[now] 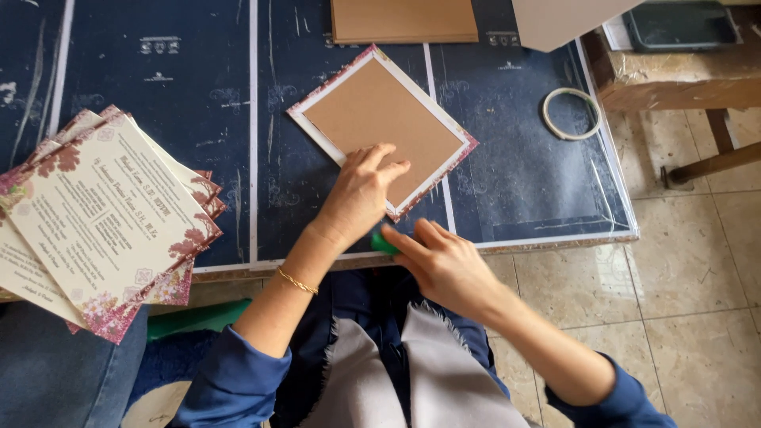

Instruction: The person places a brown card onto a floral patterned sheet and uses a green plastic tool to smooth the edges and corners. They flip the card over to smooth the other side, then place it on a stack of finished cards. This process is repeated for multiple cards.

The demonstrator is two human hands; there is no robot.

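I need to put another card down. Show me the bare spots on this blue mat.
Free: the strip between the printed card stack and the brown-backed card, and the patch between that card and the tape ring. Crowded: the near edge, where the left hand and right hand work.

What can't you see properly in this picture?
All in the head view:
- Green thing: mostly hidden by the right hand; its kind is unclear.
- Card: face down, near corner under the left hand.
- Brown sheets: cut off by the top edge.
- Lower cards in the printed stack: covered by the top one.
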